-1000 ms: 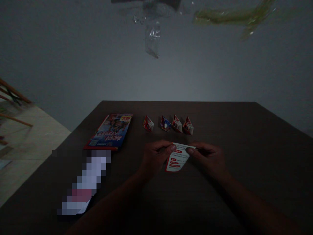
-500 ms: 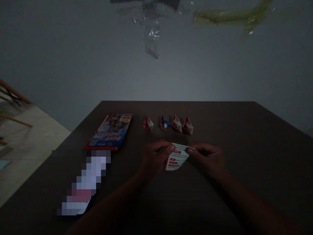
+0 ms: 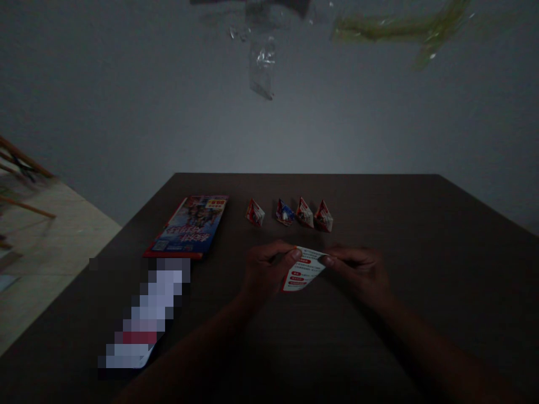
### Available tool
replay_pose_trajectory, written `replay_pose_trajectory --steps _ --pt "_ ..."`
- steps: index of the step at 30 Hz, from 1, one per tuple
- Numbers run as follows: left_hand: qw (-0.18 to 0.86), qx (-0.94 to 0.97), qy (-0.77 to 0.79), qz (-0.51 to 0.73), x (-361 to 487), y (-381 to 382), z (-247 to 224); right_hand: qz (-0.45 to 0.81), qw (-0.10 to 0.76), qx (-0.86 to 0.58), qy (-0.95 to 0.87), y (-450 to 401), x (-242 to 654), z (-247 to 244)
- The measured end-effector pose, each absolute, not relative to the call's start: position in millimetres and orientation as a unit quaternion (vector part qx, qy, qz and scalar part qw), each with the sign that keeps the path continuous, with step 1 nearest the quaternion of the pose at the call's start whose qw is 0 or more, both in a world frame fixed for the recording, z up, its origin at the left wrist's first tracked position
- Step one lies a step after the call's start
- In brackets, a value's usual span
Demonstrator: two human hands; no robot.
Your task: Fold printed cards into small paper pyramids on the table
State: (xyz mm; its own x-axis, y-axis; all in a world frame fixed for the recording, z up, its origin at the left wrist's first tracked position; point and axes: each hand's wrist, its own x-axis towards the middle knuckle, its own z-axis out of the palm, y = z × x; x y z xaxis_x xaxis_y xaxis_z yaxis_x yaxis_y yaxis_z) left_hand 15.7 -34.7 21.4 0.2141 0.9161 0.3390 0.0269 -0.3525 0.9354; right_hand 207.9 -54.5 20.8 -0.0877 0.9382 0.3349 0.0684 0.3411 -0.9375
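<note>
A white paper sheet with red labels and small print (image 3: 304,272) is held up between my two hands over the table. My left hand (image 3: 269,266) pinches its upper left corner, thumb on the near face. At the upper right corner, my right hand (image 3: 360,266) grips the paper between thumb and fingers. Beyond my hands stand several small folded paper pieces in a row: a red and white one (image 3: 255,213) at the left, a blue one (image 3: 284,212), and red and white ones (image 3: 323,216) at the right.
On the left of the dark table (image 3: 421,224) lies a stack of colourful printed leaflets (image 3: 191,227). Nearer to me is a long pale item, pixelated over (image 3: 155,303). A grey wall (image 3: 126,112) rises behind the table, with tape strips (image 3: 387,29) on it.
The paper's lower edge has shifted slightly left, and its right corner is drawn further under my right thumb. Both hands stay almost in place.
</note>
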Motion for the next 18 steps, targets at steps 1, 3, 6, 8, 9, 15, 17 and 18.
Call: replay_pose_trajectory --steps 1,3,6,8,9,15,17,18 --pt "0.434 0.649 0.365 0.508 15.5 -34.5 21.2 0.403 0.536 -0.408 -0.619 -54.6 208.2 21.3" --pt "0.43 0.654 0.361 0.507 15.2 -34.2 20.7 0.401 0.537 -0.405 -0.622 -54.7 208.4 21.9" --pt "0.42 0.661 0.351 0.513 14.9 -34.0 19.4 0.396 0.542 -0.397 -0.626 -54.5 207.9 21.7" --pt "0.405 0.669 0.347 0.518 14.9 -34.0 18.7 0.388 0.545 -0.398 -0.628 -54.2 207.6 21.1" --pt "0.396 0.673 0.344 0.521 15.0 -34.1 18.5 0.383 0.545 -0.402 -0.628 -54.1 207.5 20.8" --pt "0.349 0.71 0.32 0.522 16.3 -35.6 19.8 0.329 0.55 -0.408 -0.651 -54.1 208.5 19.4" --pt "0.338 0.717 0.32 0.519 16.7 -36.2 20.9 0.309 0.558 -0.395 -0.661 -54.8 208.1 19.9" --pt "0.334 0.721 0.319 0.516 17.0 -36.5 21.5 0.298 0.559 -0.386 -0.671 -55.2 207.6 20.5"
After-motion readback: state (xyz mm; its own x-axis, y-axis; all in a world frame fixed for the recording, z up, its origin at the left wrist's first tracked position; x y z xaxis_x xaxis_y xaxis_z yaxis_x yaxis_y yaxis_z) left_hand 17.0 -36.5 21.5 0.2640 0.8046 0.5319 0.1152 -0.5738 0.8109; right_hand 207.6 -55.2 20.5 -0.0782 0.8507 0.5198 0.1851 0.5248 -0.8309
